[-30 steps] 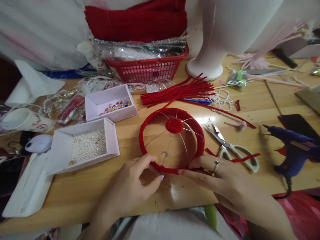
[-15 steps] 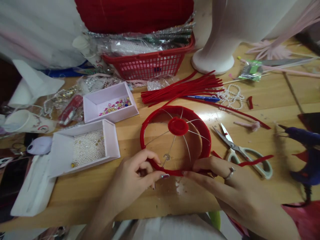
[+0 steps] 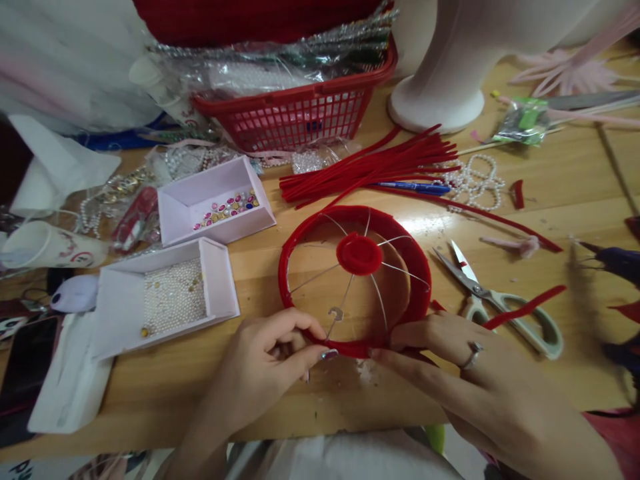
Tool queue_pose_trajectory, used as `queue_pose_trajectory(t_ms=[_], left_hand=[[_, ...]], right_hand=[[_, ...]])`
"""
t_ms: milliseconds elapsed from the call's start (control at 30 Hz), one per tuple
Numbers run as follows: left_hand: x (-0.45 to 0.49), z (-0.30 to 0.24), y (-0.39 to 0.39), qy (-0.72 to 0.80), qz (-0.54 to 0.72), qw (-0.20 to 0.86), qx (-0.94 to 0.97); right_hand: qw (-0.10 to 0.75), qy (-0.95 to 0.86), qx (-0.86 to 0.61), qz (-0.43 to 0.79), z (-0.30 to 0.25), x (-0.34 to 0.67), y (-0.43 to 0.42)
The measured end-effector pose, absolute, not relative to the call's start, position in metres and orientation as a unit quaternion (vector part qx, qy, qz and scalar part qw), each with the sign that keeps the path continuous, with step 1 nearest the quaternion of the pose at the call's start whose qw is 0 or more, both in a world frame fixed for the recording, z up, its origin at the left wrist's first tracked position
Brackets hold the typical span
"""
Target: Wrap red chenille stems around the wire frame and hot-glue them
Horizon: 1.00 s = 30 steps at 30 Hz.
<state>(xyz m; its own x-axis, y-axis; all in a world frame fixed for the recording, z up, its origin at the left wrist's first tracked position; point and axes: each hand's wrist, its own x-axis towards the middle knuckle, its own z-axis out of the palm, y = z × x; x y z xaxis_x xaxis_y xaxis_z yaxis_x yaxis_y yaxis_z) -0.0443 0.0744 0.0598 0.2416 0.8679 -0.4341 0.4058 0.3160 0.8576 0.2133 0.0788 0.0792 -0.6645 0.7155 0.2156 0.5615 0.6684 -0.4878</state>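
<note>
A round red fuzzy hoop point(image 3: 417, 267) lies on the table in front of me, with thin wire spokes running to a small red disc point(image 3: 359, 253) at its middle. My left hand point(image 3: 287, 347) pinches the near-left rim between thumb and fingers. On the near-right rim rests my right hand point(image 3: 450, 360), its thumb and fingers closed around the band; part of that grip is hidden under the hand. Just beyond the right hand lie open scissors point(image 3: 483, 290), with a red fuzzy strip point(image 3: 527, 305) across their handles.
A bundle of red pipe cleaners point(image 3: 370, 167) and a blue pen point(image 3: 415, 188) lie behind the hoop. Left stand white boxes of gems point(image 3: 183, 213) and pearl beads point(image 3: 117, 307). Farther back are a red basket point(image 3: 300, 120) and a white stand point(image 3: 435, 107). A glue gun point(image 3: 617, 260) is at right.
The view has shifted a little, so the scissors and glue gun sit farther right. Both hands keep their hold on the hoop's near rim.
</note>
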Motion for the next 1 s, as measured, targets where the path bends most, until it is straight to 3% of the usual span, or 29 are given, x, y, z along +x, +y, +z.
queue_pose_trajectory(t_ms=[533, 800, 1000], left_hand=[[-0.043, 0.061, 0.073, 0.579, 0.211, 0.533, 0.58], [-0.048, 0.054, 0.07, 0.551, 0.223, 0.418, 0.687], [-0.039, 0.06, 0.041, 0.559, 0.356, 0.261, 0.702]], right_hand=[[0.199, -0.894, -0.349, 0.198, 0.079, 0.214, 0.079], [0.198, -0.876, -0.383, 0.216, 0.074, 0.217, 0.077], [0.208, -0.889, -0.351, 0.207, 0.075, 0.22, 0.079]])
